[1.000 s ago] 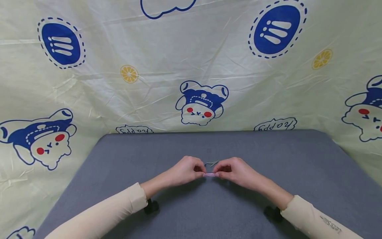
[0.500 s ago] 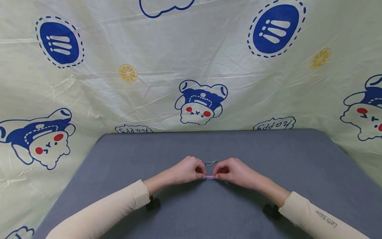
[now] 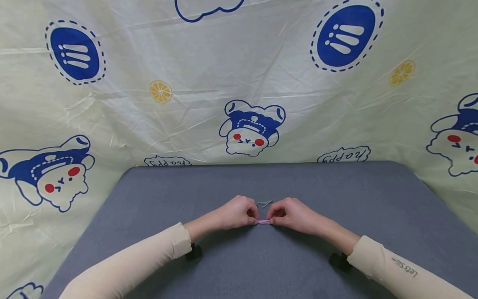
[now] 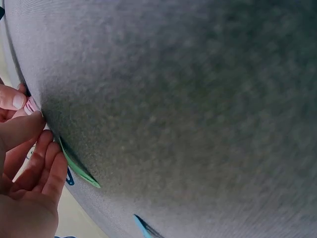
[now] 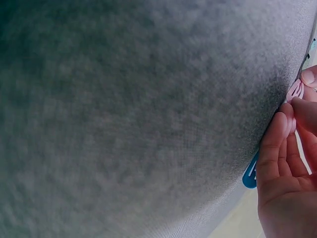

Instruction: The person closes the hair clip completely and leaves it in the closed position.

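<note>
A pink snap hair clip (image 3: 263, 222) is held level between both hands, just over the grey table. My left hand (image 3: 238, 213) pinches its left end with thumb and fingertips. The other end is pinched by my right hand (image 3: 295, 214). Seen from the right wrist, the pink clip (image 5: 295, 89) shows slots in its flat face, and its ends are hidden by fingers. Just beyond the hands lie pale greenish clips (image 3: 265, 204), partly blurred. In the left wrist view a green hair clip (image 4: 79, 168) lies close to the curled fingers.
A dark blue clip (image 4: 70, 177) and a light blue clip (image 4: 142, 227) lie on the table in the left wrist view. Another blue clip (image 5: 250, 174) shows beside the right hand. Behind the table (image 3: 261, 178) hangs a printed curtain (image 3: 194, 124).
Both hands have come slightly nearer the body with the pink clip between them. The left forearm has shifted a little to the right. The grip on each end stays the same.
</note>
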Available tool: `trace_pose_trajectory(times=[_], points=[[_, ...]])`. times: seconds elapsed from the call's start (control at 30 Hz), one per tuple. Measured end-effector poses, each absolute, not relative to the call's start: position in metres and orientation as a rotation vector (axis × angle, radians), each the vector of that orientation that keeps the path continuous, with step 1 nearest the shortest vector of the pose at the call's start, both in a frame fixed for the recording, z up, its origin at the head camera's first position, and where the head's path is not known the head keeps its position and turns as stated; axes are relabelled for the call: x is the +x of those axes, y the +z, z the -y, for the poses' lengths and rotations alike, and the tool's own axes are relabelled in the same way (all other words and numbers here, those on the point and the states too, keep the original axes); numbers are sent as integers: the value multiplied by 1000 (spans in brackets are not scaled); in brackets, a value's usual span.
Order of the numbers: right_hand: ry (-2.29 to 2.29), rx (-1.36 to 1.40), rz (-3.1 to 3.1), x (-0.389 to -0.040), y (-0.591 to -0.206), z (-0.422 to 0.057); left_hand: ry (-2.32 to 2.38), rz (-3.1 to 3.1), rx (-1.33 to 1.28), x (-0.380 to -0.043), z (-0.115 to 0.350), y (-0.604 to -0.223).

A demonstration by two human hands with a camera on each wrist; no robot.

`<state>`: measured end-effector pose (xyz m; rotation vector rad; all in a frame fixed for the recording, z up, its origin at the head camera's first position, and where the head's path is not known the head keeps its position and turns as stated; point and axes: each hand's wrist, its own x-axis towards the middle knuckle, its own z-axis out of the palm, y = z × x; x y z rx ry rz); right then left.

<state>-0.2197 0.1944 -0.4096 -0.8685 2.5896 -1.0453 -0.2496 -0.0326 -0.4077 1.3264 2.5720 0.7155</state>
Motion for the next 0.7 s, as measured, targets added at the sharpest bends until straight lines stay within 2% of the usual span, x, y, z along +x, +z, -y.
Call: trace_pose_trajectory(times=[0.7], points=[[-1020, -905, -2660, -218, -412, -194, 740, -2670, 1270, -240, 30, -410]])
